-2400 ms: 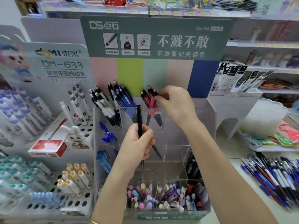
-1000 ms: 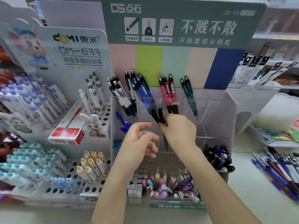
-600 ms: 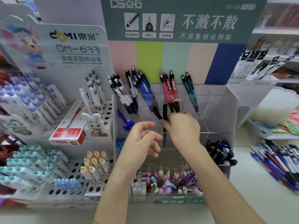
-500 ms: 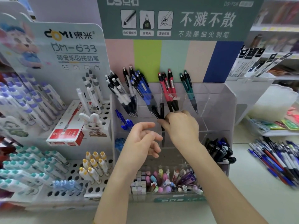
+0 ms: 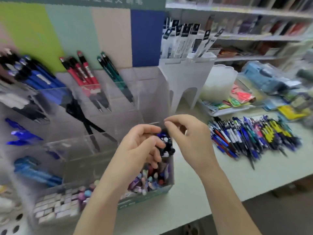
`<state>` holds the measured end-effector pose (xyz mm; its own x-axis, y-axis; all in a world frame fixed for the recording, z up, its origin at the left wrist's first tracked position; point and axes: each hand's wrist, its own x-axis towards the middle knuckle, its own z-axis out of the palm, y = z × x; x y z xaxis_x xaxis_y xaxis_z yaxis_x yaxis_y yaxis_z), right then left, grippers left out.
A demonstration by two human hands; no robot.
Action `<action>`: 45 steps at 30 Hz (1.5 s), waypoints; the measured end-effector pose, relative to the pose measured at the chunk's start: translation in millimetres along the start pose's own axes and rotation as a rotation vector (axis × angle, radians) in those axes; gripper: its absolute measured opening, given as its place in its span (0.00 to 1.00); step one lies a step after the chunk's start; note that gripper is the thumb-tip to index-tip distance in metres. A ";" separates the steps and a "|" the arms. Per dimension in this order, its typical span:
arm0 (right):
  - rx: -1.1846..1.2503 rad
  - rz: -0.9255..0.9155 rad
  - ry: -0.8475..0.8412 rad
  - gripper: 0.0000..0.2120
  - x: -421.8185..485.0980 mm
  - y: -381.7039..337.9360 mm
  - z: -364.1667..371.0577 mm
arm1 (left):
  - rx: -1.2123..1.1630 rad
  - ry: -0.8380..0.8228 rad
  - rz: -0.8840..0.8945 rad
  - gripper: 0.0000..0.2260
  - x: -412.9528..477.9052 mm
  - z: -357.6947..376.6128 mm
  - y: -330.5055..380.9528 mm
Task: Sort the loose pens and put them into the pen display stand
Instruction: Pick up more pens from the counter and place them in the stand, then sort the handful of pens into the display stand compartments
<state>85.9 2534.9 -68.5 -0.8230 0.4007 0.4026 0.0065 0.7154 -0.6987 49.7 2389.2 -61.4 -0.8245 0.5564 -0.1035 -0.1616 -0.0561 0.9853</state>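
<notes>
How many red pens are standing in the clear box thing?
3. The left red pen, middle red pen and right red pen lean side by side in one back compartment of the clear stand. Blur may hide more.

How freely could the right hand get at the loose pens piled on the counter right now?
Probably yes: the right hand looks empty, and the loose pens lie on the counter just to its right, with nothing between them.

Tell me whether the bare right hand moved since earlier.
Yes: the right hand left the black pens, shifting rightward to the clear acrylic stand's right side.
</notes>
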 end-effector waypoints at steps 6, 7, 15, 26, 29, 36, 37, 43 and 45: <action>-0.009 0.309 -0.057 0.06 13.6 146.3 -78.7 | 0.099 -0.095 -0.177 0.08 72.1 124.3 -51.1; -0.012 0.345 -0.067 0.06 17.6 172.9 -91.5 | 0.145 -0.060 -0.199 0.08 86.3 144.5 -65.6; -0.075 0.524 -0.294 0.08 44.9 330.5 -163.3 | 0.639 0.195 -0.439 0.16 174.3 279.8 -187.8; 0.057 0.456 -0.353 0.09 79.5 372.3 -164.1 | 0.982 0.515 -0.329 0.35 209.2 339.9 -234.4; 0.085 0.456 -0.352 0.09 92.3 373.7 -157.5 | 1.021 0.587 -0.277 0.32 216.7 335.6 -239.8; 0.141 0.461 -0.355 0.10 107.0 382.7 -146.6 | 1.033 0.652 -0.280 0.36 233.9 329.9 -243.5; 0.147 0.463 -0.349 0.10 107.3 384.5 -146.2 | 1.038 0.642 -0.286 0.36 235.9 329.4 -243.4; 0.191 0.501 -0.325 0.10 101.5 389.8 -144.1 | 1.046 0.620 -0.314 0.37 243.9 325.8 -241.5; 0.198 0.508 -0.322 0.09 100.3 391.3 -142.1 | 1.029 0.605 -0.320 0.38 244.6 324.5 -240.9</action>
<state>86.6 2936.4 -217.5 -0.8745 0.4483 -0.1851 0.3620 0.3493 -0.8643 63.0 2807.9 -279.9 -0.9886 -0.0631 -0.1365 -0.1261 0.8422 0.5243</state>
